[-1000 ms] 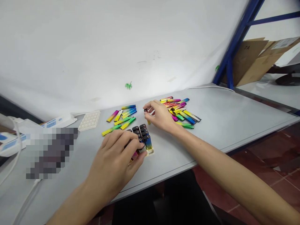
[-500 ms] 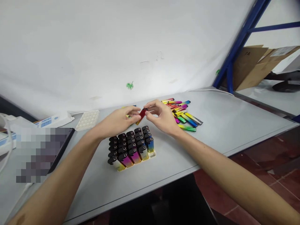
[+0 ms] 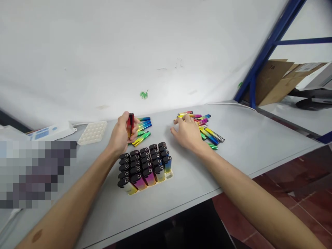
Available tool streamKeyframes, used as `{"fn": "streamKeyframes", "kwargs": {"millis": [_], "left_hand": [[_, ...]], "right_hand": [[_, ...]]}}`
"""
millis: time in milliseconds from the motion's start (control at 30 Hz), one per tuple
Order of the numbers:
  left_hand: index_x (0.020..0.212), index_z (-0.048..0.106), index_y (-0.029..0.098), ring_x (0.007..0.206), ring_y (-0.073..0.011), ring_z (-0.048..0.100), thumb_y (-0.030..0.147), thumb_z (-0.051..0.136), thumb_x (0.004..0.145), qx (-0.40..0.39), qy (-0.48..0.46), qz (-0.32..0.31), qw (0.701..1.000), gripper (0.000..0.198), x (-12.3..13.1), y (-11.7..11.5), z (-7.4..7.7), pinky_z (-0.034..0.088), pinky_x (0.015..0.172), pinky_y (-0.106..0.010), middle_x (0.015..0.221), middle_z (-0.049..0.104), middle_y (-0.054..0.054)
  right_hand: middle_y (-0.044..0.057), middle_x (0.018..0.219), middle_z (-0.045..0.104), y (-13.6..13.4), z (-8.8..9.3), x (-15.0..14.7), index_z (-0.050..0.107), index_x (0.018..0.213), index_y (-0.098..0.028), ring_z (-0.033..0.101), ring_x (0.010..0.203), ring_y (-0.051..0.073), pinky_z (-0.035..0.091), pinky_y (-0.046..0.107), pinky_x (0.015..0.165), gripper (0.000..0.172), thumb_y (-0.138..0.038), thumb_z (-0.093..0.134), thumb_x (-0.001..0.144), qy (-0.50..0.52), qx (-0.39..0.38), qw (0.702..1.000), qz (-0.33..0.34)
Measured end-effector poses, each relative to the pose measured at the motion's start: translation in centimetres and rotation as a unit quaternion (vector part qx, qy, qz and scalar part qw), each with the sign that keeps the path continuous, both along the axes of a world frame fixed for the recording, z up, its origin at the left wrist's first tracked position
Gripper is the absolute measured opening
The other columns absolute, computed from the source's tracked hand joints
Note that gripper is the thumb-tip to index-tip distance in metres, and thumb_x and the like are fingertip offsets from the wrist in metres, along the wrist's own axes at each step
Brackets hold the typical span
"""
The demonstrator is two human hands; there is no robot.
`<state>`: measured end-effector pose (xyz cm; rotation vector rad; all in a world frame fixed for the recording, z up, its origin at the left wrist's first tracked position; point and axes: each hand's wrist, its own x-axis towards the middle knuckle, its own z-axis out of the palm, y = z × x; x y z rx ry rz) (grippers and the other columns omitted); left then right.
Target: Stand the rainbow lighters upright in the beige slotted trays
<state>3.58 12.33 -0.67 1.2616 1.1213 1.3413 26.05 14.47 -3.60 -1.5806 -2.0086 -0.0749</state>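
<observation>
My left hand (image 3: pixel 121 135) grips a red lighter (image 3: pixel 130 123) upright, above a small pile of rainbow-coloured lighters (image 3: pixel 143 128) lying flat. My right hand (image 3: pixel 187 133) rests with fingers spread over a second pile of coloured lighters (image 3: pixel 207 129) on the right. Between my arms, a cream tray (image 3: pixel 168 175) holds several rows of upright lighters (image 3: pixel 144 163) with black caps.
The grey table (image 3: pixel 246 138) runs to a white wall. An empty cream tray with round holes (image 3: pixel 93 132) lies at the back left, next to a white power strip (image 3: pixel 50 131). A blue rack post (image 3: pixel 267 52) and cardboard boxes (image 3: pixel 282 80) stand at the right.
My left hand took the red lighter from my right hand and turned it upright, moving left. My right hand let go and moved back onto the right pile.
</observation>
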Motion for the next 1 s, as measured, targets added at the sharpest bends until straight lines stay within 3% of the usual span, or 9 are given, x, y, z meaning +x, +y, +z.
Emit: {"fn": "streamKeyframes", "kwargs": {"millis": [100, 267, 467, 767, 1000], "left_hand": [[0.061, 0.048, 0.020, 0.032, -0.0078, 0.029, 0.060, 0.034, 0.088, -0.003, -0.010, 0.057, 0.998, 0.050, 0.15, 0.11, -0.01, 0.023, 0.034, -0.024, 0.043, 0.034, 0.005], [0.059, 0.047, 0.021, 0.030, -0.0077, 0.027, 0.044, 0.040, 0.085, -0.019, -0.009, 0.101, 0.995, 0.036, -0.17, 0.48, -0.62, 0.019, 0.033, -0.024, 0.040, 0.036, 0.005], [0.070, 0.042, 0.023, 0.030, -0.0070, 0.026, 0.036, 0.050, 0.080, 0.003, -0.020, 0.078, 0.997, 0.018, -0.26, 0.49, -0.71, 0.017, 0.034, -0.022, 0.041, 0.038, 0.008], [0.076, 0.046, 0.023, 0.033, -0.0078, 0.029, 0.051, 0.042, 0.084, 0.001, -0.014, 0.063, 0.998, 0.029, -0.42, 0.26, -0.72, 0.021, 0.037, -0.025, 0.045, 0.040, 0.007], [0.080, 0.044, 0.024, 0.033, -0.0068, 0.029, 0.038, 0.050, 0.083, 0.023, -0.013, 0.058, 0.998, 0.015, -0.44, 0.15, -0.57, 0.018, 0.038, -0.023, 0.045, 0.043, 0.008]], "right_hand": [[0.020, 0.116, 0.060, 0.19, -0.57, 0.14, 0.066, 0.111, -0.012, 0.055, 0.110, 0.033, 0.042, 0.046, 0.093, 0.035, -0.035, 0.054, 0.088, -0.052, -0.056, 0.997, 0.023], [0.016, 0.113, 0.063, -0.09, -0.84, -0.50, 0.065, 0.111, -0.015, 0.057, 0.106, 0.028, 0.044, 0.039, 0.089, 0.033, -0.037, 0.053, 0.090, -0.042, -0.081, 0.992, 0.087], [0.014, 0.110, 0.063, -0.16, -0.99, -0.68, 0.067, 0.110, -0.016, 0.055, 0.109, 0.028, 0.044, 0.038, 0.088, 0.032, -0.036, 0.053, 0.089, -0.028, -0.071, 0.989, 0.128], [0.014, 0.107, 0.062, -0.28, -0.98, -0.75, 0.067, 0.113, -0.015, 0.056, 0.101, 0.027, 0.043, 0.038, 0.083, 0.032, -0.031, 0.053, 0.088, -0.026, -0.070, 0.987, 0.145], [0.014, 0.109, 0.062, -0.37, -0.80, -0.77, 0.066, 0.114, -0.016, 0.055, 0.104, 0.028, 0.043, 0.038, 0.085, 0.032, -0.032, 0.053, 0.089, -0.023, -0.078, 0.986, 0.148]]}}
